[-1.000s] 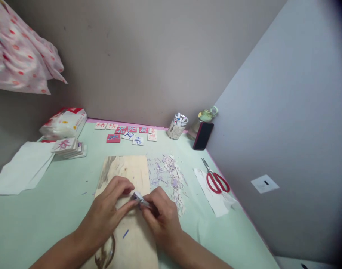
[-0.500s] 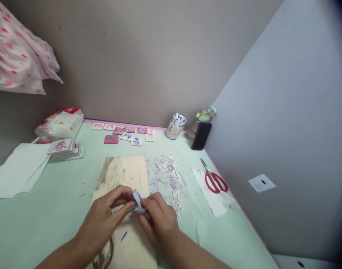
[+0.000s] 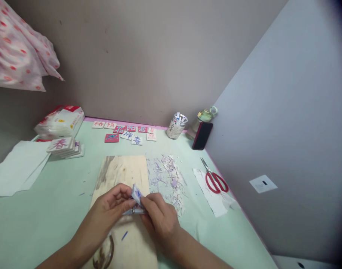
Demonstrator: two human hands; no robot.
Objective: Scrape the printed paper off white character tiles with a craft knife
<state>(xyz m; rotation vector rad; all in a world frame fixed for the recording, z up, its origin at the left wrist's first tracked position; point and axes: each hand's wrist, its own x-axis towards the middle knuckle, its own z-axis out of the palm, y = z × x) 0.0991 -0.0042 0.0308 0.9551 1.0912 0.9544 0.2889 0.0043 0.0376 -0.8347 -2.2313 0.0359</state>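
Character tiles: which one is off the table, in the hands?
The small blue-marked tile, tilted up, pinched between left hand and right hand over the wooden board. Others lie flat at the back or stacked left.

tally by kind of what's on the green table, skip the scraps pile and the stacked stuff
Red-handled scissors: 1
Black phone: 1
Pale wooden board: 1
Printed tissue pack: 1
Jar of paper slips: 1
Green-capped clear bottle: 1
Small white tile held by left hand and right hand: 1
Total: 7
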